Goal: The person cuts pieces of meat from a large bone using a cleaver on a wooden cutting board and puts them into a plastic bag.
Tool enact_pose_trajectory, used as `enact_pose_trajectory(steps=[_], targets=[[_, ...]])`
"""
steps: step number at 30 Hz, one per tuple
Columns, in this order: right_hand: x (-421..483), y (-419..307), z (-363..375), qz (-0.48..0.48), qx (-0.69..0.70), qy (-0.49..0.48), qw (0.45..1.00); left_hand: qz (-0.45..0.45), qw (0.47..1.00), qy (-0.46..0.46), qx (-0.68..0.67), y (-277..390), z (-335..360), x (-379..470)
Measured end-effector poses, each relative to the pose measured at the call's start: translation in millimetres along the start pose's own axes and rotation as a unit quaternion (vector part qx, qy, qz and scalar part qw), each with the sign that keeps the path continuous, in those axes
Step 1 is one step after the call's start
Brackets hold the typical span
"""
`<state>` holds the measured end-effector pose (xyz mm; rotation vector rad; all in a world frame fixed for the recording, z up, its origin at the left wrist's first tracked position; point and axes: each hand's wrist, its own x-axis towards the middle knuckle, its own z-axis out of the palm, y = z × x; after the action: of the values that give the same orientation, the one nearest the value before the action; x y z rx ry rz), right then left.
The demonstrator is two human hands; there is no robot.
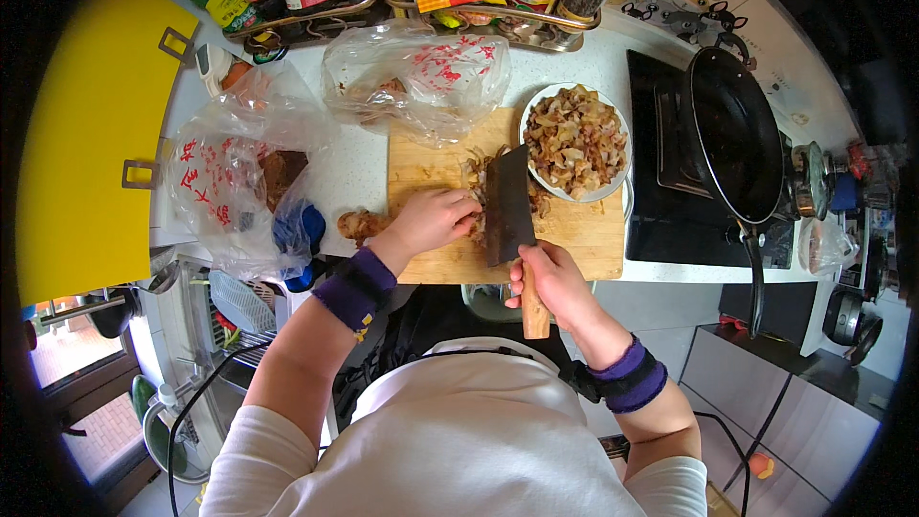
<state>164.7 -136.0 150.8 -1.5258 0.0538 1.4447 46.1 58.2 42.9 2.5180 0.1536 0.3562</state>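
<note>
My right hand (549, 280) is closed round the wooden handle of a cleaver (510, 205), whose broad dark blade stands over the wooden cutting board (445, 264). Chopped meat (475, 169) lies beside and partly behind the blade. With bent fingers, my left hand (434, 222) touches the meat just left of the blade; whether it grips a piece cannot be told. A white plate heaped with sliced meat (576, 140) rests at the board's back right. At the board's left edge, near my left wrist, lies a browned piece of meat (359, 226).
Clear plastic bags (208, 151) holding brown food lie left of and behind the board. A rack of jars and bottles (344, 11) stands at the back. To the right, a black frying pan (739, 136) sits over the black cooktop (650, 230), its handle pointing towards me.
</note>
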Motion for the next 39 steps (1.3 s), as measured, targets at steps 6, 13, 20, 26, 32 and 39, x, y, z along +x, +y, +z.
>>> enact_pose_trajectory(steps=[6, 13, 20, 26, 32, 39], targets=[[1, 8, 7, -0.013, -0.010, -0.008, 1.000, -0.001, 1.000, -0.001, 0.006, -3, 6, 0], [-22, 8, 13, -0.019, -0.036, -0.023, 0.999, -0.041, 0.999, -0.007, 0.034, 4, 1, -16], [-54, -21, 11, 0.045, -0.062, -0.034, 0.996, -0.046, 0.998, 0.025, 0.042, -3, -6, -54], [-60, -22, 10, 0.026, -0.078, -0.048, 0.995, -0.080, 0.992, 0.037, 0.095, -4, -15, -64], [-56, -24, 15, 0.048, -0.100, -0.035, 0.993, -0.098, 0.993, 0.043, 0.042, -6, -11, -68], [-54, -26, 22, 0.070, -0.129, -0.008, 0.989, -0.076, 0.993, 0.078, 0.037, -9, -11, -66]])
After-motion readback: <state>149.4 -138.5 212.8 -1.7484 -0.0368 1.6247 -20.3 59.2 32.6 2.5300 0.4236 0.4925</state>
